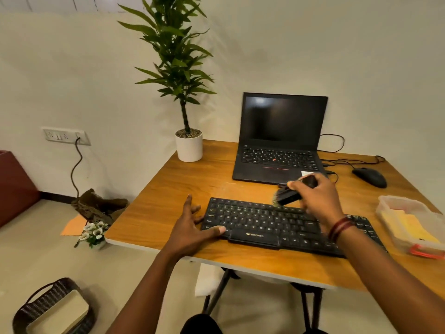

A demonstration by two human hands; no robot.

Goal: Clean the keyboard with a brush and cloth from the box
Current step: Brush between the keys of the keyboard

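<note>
A black keyboard (pixel 269 225) lies across the near part of the wooden table (pixel 183 179). My right hand (pixel 317 198) grips a black brush (pixel 287 195) by its handle, with the bristles down on the keyboard's upper key rows near the middle. My left hand (pixel 192 225) rests flat with spread fingers at the keyboard's left end, its thumb on the lower left corner. At the table's right edge stands a clear plastic box (pixel 395 206) with a yellow cloth (pixel 409 229) inside it.
An open black laptop (pixel 277 150) sits behind the keyboard, with a black mouse (pixel 369 177) and cables to its right. A potted plant (pixel 189 145) stands at the back left corner. On the floor are a woven basket (pixel 43 307), small flowers (pixel 94 233) and shoes (pixel 98 204).
</note>
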